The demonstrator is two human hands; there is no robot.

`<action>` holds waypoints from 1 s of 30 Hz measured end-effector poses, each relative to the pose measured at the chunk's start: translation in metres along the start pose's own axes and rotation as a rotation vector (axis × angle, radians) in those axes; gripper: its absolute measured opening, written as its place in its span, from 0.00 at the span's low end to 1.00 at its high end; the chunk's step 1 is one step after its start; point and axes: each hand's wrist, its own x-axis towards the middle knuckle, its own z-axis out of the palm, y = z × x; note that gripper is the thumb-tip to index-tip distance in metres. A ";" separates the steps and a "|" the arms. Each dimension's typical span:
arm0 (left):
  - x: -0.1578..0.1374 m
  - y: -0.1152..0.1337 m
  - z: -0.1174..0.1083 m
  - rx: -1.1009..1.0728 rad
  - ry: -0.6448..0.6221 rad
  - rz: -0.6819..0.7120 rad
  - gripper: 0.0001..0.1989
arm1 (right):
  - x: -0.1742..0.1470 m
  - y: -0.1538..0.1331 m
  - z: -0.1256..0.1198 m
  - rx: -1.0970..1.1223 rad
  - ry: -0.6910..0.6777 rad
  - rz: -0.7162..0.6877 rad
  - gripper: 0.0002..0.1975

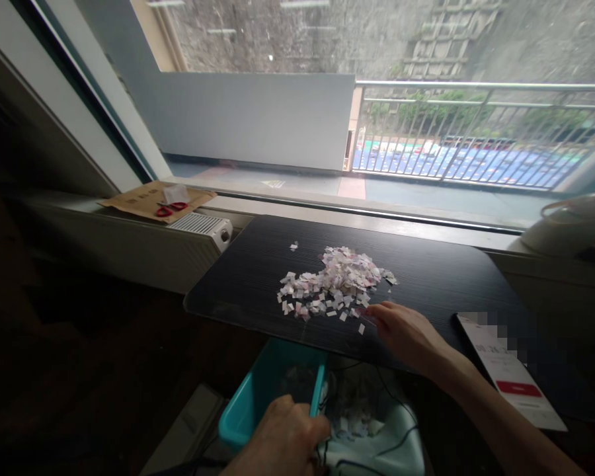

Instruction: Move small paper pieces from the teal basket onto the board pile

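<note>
A loose heap of small cut paper pieces (347, 272), mostly white and pinkish, lies on the black tabletop (248, 264). My right hand (401, 330) is at the heap's near right edge with its fingers pinched together. Something thin and see-through shows at the fingertips, too small to name. Lower down, my left hand (292, 433) is closed around the rim of a teal bin (262, 390) in front of the table. Beside it stands a pale bin (401, 436) with white paper scraps inside.
A phone (513, 377) with a lit screen lies on the table at the right. Red-handled scissors (171, 209) rest on a brown envelope (139, 198) above the radiator (203, 228). Dark cables (396, 444) run over the pale bin. A window stands behind the table.
</note>
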 end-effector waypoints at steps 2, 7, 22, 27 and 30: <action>0.001 0.000 -0.001 0.001 -0.002 -0.006 0.05 | -0.002 0.003 0.001 0.006 -0.007 0.006 0.16; 0.001 0.005 -0.003 0.007 0.007 -0.022 0.04 | -0.003 0.006 0.001 0.015 0.018 0.005 0.17; -0.002 0.007 -0.002 0.013 0.033 -0.019 0.04 | 0.002 -0.002 -0.002 0.014 0.008 -0.032 0.16; -0.004 0.006 -0.002 0.012 0.027 -0.012 0.05 | 0.010 -0.004 -0.001 0.019 0.028 -0.014 0.18; -0.005 0.006 -0.003 0.002 0.039 -0.016 0.04 | 0.011 -0.008 -0.002 0.039 -0.011 -0.063 0.18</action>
